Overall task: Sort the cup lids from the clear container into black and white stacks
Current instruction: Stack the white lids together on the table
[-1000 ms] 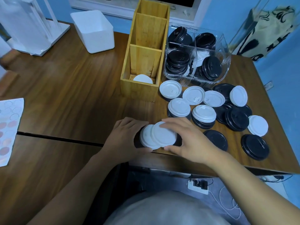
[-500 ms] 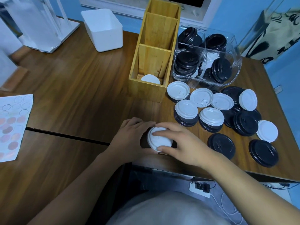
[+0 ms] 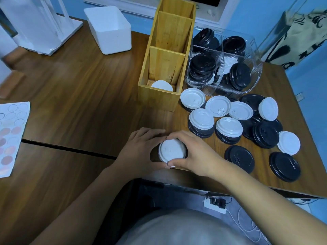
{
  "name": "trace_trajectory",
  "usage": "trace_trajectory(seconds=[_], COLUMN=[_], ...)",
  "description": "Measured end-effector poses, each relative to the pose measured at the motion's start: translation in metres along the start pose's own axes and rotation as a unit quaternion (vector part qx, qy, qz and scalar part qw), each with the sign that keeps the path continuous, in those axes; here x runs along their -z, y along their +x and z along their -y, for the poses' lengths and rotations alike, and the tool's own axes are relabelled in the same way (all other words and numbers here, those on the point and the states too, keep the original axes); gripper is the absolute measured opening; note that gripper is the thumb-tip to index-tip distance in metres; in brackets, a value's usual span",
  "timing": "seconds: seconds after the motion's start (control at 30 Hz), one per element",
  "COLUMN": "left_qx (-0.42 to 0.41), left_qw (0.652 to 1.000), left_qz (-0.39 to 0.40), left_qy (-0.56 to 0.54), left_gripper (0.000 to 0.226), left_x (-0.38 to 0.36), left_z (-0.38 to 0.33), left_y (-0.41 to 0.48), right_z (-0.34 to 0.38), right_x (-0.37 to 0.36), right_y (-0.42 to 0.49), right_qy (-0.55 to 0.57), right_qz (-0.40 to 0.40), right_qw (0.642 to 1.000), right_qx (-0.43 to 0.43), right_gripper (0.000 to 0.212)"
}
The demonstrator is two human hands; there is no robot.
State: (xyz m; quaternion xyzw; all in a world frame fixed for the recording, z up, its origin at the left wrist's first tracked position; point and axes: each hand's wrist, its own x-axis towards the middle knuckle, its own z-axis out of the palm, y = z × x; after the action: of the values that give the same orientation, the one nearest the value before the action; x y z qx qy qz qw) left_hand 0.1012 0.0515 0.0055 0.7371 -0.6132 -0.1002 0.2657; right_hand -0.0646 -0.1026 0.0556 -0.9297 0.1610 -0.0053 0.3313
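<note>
- The left hand [image 3: 139, 149] and right hand [image 3: 192, 154] both curl round the white lid stack [image 3: 172, 151]. They grasp it from either side at the near edge of the counter [image 3: 88, 103].
- At 3 o'clock from that stack, a loose black lid [image 3: 239, 159] lies flat on the wood.
- At 2 o'clock sit the mixed lids [image 3: 229, 127], with several white ones resting on black ones.
- At 12 o'clock stands the wooden organizer [image 3: 159, 99], with a single white lid [image 3: 161, 85] in its nearest compartment.
- At 1 o'clock, the clear container [image 3: 212, 90] holds mostly black lids.
</note>
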Motion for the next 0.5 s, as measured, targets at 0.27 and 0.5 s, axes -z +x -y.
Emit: trace_trajectory(seconds=[0.27,0.5], left_qx=[0.028,0.045], left_qw=[0.999,0.998], left_qz=[0.000,0.024], left_qy=[0.019,0.032], left_gripper=[0.082,0.083], left_x=[0.000,-0.001], left_z=[-0.006,-0.016], left_y=[0.005,0.026], right_z=[-0.021,-0.056], right_x=[0.048,0.067], right_y=[-0.012,0.019], right_qy=[-0.083,-0.318], right_qz=[-0.212,-0.136], right_qw=[0.971,0.921], right_qx=[-0.073,-0.182], right_gripper=[0.044,0.072])
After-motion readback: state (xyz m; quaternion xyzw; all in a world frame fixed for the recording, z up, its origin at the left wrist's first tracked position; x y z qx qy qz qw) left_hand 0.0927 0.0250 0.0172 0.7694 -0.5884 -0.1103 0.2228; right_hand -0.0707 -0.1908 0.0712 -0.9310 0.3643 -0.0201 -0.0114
